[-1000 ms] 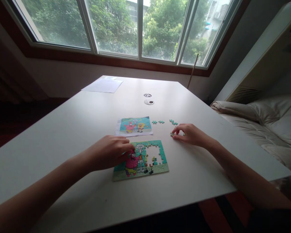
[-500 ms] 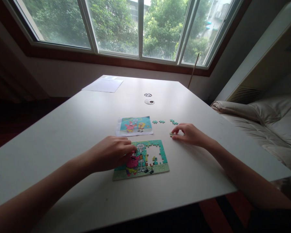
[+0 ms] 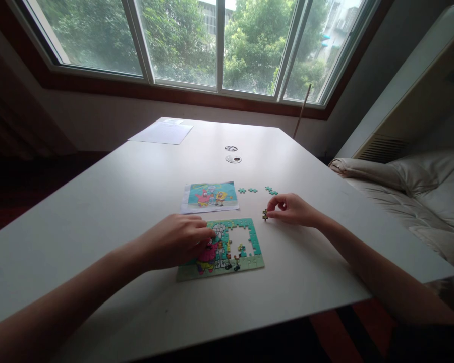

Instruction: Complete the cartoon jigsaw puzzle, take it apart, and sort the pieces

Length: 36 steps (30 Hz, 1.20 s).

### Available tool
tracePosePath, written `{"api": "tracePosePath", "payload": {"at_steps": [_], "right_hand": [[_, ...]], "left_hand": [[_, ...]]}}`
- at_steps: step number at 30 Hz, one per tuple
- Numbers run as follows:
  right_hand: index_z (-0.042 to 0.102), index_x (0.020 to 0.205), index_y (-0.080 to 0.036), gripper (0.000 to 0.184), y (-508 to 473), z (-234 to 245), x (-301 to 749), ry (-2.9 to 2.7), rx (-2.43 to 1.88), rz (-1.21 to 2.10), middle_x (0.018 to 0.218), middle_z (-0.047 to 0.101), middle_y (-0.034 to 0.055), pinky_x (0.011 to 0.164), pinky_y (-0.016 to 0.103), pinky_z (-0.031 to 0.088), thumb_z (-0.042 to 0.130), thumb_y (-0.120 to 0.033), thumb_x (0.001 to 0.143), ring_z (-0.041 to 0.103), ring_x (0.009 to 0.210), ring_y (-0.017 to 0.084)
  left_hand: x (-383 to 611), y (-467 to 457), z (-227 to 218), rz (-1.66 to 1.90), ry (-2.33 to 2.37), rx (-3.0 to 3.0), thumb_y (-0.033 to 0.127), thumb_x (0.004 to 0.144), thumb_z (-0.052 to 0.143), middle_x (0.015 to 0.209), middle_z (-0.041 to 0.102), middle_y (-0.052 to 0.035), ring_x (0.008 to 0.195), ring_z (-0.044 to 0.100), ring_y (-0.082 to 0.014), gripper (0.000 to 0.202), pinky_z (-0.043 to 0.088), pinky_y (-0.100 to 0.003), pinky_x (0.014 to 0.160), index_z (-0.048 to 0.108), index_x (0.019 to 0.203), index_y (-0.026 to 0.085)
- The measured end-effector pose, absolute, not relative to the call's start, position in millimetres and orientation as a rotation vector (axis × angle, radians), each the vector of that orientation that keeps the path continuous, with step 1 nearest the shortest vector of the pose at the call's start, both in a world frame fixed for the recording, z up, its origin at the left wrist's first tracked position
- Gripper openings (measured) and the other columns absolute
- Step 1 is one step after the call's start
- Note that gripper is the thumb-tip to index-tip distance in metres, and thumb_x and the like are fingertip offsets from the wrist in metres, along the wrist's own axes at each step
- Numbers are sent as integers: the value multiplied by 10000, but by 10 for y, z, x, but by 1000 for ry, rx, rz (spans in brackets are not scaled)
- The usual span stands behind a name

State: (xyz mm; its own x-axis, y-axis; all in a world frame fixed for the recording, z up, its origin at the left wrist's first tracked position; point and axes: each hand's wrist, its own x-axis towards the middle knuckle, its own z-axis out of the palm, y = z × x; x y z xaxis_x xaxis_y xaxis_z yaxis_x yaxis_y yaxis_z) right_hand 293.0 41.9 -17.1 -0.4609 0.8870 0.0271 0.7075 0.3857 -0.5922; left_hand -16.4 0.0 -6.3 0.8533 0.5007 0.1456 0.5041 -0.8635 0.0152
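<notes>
A partly assembled cartoon jigsaw puzzle (image 3: pixel 234 247) lies on the white table (image 3: pixel 136 201), with a gap in its upper right part. My left hand (image 3: pixel 177 239) rests curled on the puzzle's left side, covering part of it. My right hand (image 3: pixel 293 209) is just right of the puzzle and pinches a small puzzle piece (image 3: pixel 265 215) lifted slightly off the table. A printed reference picture (image 3: pixel 210 196) lies beyond the puzzle. A few loose teal pieces (image 3: pixel 271 190) lie behind my right hand.
A sheet of paper (image 3: pixel 161 132) lies at the table's far left. Two round cable grommets (image 3: pixel 233 159) sit in the tabletop's middle. A cream sofa (image 3: pixel 419 186) stands to the right, and a wide window (image 3: pixel 219 45) spans the back wall.
My right hand has picked the small piece up from the table and drawn it slightly toward the puzzle. My left hand has slid a little further onto the puzzle.
</notes>
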Motion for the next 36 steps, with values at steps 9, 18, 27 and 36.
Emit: {"api": "tracePosePath", "payload": {"at_steps": [9, 18, 27, 36], "right_hand": [[563, 757, -135, 218, 231, -72, 2563, -2024, -1113, 1354, 726, 617, 36, 590, 248, 448, 620, -332, 686, 572, 667, 115], [618, 853, -159, 181, -18, -145, 2129, -2171, -1153, 1163, 670, 643, 17, 536, 204, 411, 592, -263, 707, 576, 603, 105], [627, 822, -207, 120, -57, -237, 2082, -2336, -1181, 676, 702, 640, -14, 626, 227, 379, 581, -234, 714, 533, 654, 107], [637, 789, -215, 97, -94, -219, 2102, -2415, -1107, 582, 726, 618, 5, 664, 252, 381, 584, -257, 720, 523, 716, 135]], "left_hand": [[-103, -66, -96, -241, -765, -3076, 220, 827, 432, 724, 611, -19, 639, 562, -130, 226, 405, -218, 568, 580, 996, 244], [-99, -82, -121, -283, -714, -3101, 206, 824, 424, 685, 598, -17, 632, 551, -117, 233, 387, -201, 555, 590, 982, 248], [-100, -89, -128, -306, -704, -3117, 198, 815, 430, 693, 600, -16, 647, 557, -122, 237, 393, -208, 568, 587, 987, 242], [-101, -89, -127, -230, -737, -3113, 185, 802, 442, 720, 611, -15, 668, 563, -134, 254, 389, -221, 578, 583, 1002, 254]]}}
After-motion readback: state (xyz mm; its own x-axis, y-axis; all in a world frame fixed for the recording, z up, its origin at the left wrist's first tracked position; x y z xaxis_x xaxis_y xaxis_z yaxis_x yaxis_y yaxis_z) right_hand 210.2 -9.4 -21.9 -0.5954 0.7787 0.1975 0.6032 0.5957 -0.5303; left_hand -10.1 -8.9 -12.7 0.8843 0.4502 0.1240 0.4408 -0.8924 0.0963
